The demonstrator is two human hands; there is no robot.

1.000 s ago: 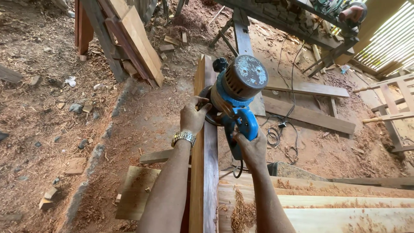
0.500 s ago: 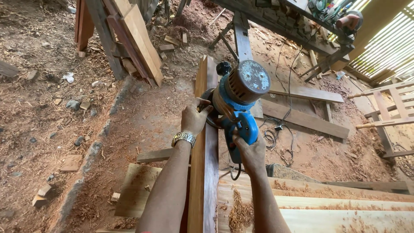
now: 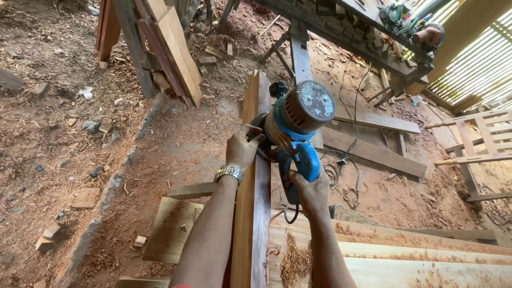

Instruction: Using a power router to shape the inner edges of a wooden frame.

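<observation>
My left hand grips the front of the blue power tool, fingers curled tight over its dark front part where it meets the upright plank. A metal wristwatch sits on that wrist. My right hand wraps the blue rear handle, fingers shut around it, thumb side toward me. The tool's round motor cap, scuffed and pale blue, faces up at me, and the body leans against the right face of the plank.

The plank stands on its narrow edge and runs away from me, reddish-brown along the top. It rests against a stack of pale boards at my lower right, which carry curled shavings (a thick drift of them lies just beside my right forearm). A black cord trails from the tool across the sawdust-covered ground to the right.

To the left, below the plank, a flat square offcut lies on the ground, with small wood blocks scattered farther left. Ahead, several planks lean together. At the upper right a rough wooden bench holds another tool, too far off to make out clearly.
</observation>
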